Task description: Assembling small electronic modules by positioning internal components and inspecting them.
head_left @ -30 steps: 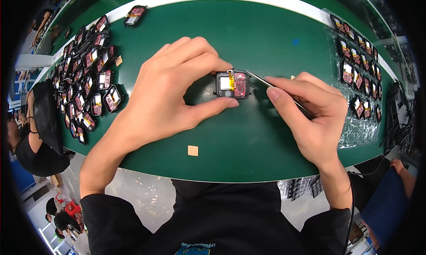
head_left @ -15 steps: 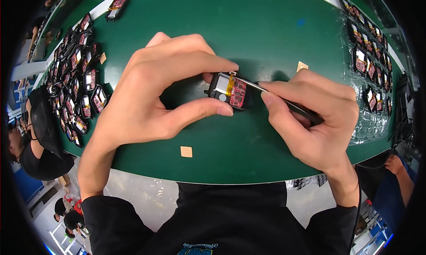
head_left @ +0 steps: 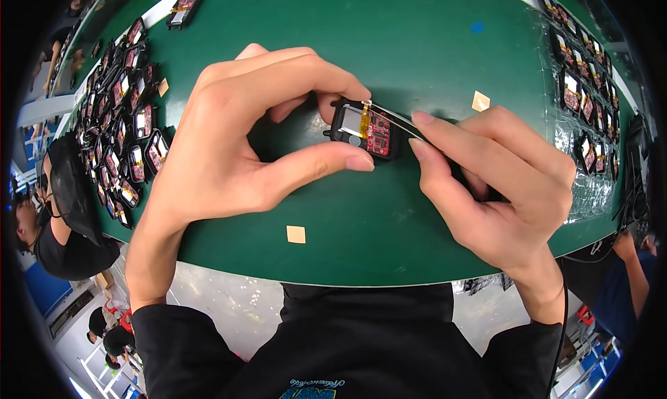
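My left hand (head_left: 236,131) grips a small open electronic device (head_left: 363,130) between thumb and fingertips. Its black casing shows a silver battery, a strip of yellow tape and a red circuit board. Metal tweezers (head_left: 397,116) are pinched in my right hand (head_left: 497,177). Their two prongs stand slightly apart at the rear, and the tips touch or hover over the device's upper edge, by the tape's end and my left index fingertip. Exactly what the tips touch is too small to tell.
On the green table (head_left: 361,239), a heap of similar open devices (head_left: 114,135) lies at left. More sit in clear plastic trays (head_left: 583,190) at right. A single device (head_left: 184,10) rests at far left. Small beige squares (head_left: 296,234) lie about. Other people are beyond both table sides.
The tweezers' prongs have spread apart a little. My right hand has shifted slightly right, and the device has tilted a little in my left fingers. The whole view has drifted slightly.
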Demonstrator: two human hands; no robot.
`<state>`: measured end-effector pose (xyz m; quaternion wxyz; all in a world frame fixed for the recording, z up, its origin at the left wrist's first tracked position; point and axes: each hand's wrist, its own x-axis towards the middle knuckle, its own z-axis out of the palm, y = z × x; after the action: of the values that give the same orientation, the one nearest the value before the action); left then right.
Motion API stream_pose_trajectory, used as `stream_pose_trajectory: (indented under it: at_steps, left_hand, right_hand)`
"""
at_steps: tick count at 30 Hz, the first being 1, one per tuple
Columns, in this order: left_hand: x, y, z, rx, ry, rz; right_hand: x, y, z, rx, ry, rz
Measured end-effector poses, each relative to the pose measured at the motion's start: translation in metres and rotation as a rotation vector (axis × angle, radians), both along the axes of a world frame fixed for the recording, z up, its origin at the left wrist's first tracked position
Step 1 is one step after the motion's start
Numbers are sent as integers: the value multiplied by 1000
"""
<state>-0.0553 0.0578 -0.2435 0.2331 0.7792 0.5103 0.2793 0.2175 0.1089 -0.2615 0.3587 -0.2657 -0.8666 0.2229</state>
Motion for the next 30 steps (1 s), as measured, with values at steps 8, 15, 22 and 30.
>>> stream_pose_trajectory:
  at_steps: [8,15,22,30]
  left_hand:
    - [-4,2,1,-18,9,-31]
    - [-16,8,-1,-71,-22,-94]
    - [-17,9,-1,-49,0,-157]
    - [-14,11,0,-1,-12,-212]
  right_hand:
    - [-3,3,-5,50,8,27]
    - [3,4,6,-261,9,67]
    - [3,5,7,-322,-2,68]
    - [0,7,4,-292,36,103]
